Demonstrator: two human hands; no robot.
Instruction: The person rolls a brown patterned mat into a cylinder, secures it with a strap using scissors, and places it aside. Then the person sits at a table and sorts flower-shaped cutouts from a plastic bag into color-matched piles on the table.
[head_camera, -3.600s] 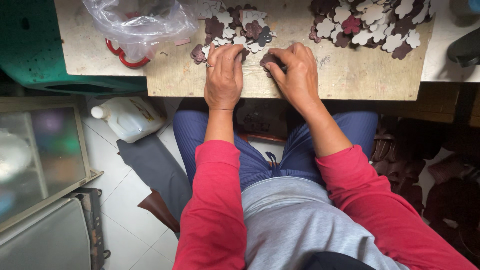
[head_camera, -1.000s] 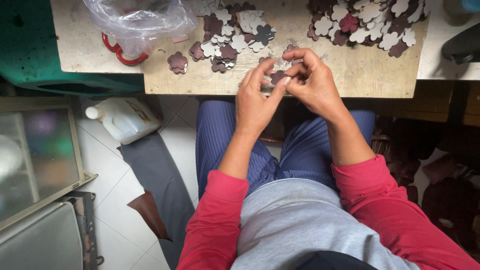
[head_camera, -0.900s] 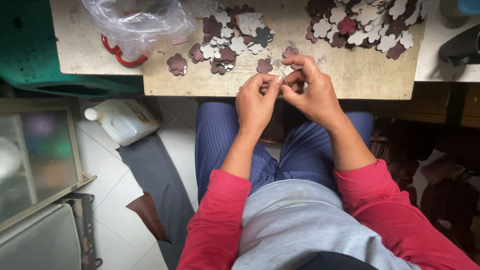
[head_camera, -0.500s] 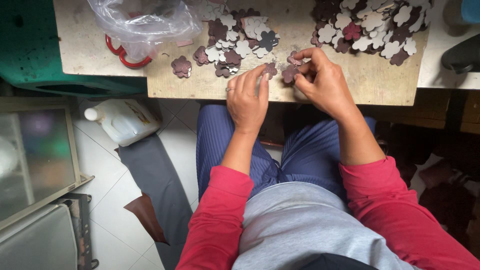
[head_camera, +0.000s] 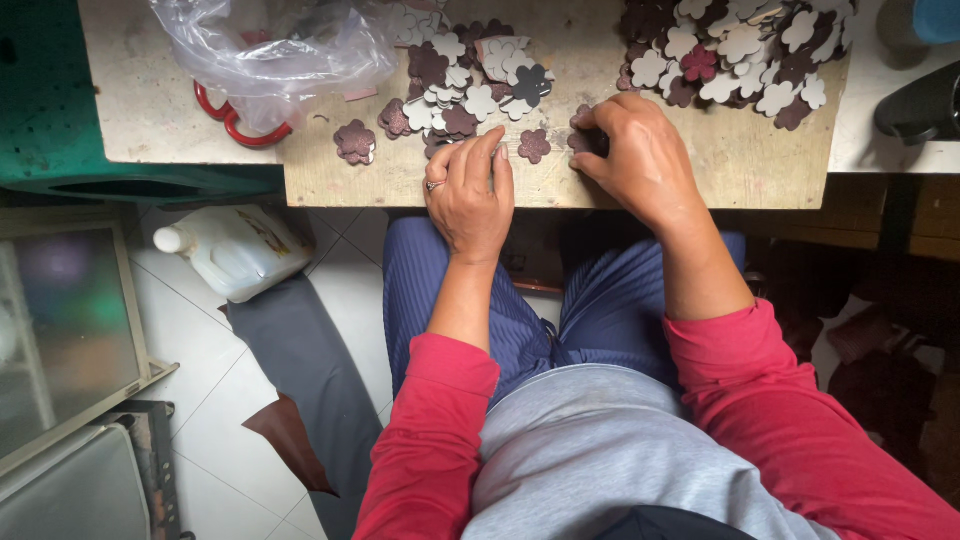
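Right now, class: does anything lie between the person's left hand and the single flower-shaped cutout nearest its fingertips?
Nothing visible. The left hand rests on the wooden board, and only bare wood separates its fingertips from the dark cutout. The right hand lies to the other side.

Bare board (head_camera: 700, 165) right of right hand (head_camera: 640, 160); flower pieces (head_camera: 470, 80) crowd ahead.

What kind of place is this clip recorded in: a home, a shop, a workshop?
Most likely a small craft workshop, perhaps home-based. A worn wooden board carries heaps of flower-shaped cutouts in maroon and cream, a clear plastic bag lies over red-handled scissors, and a white jug sits on the tiled floor.
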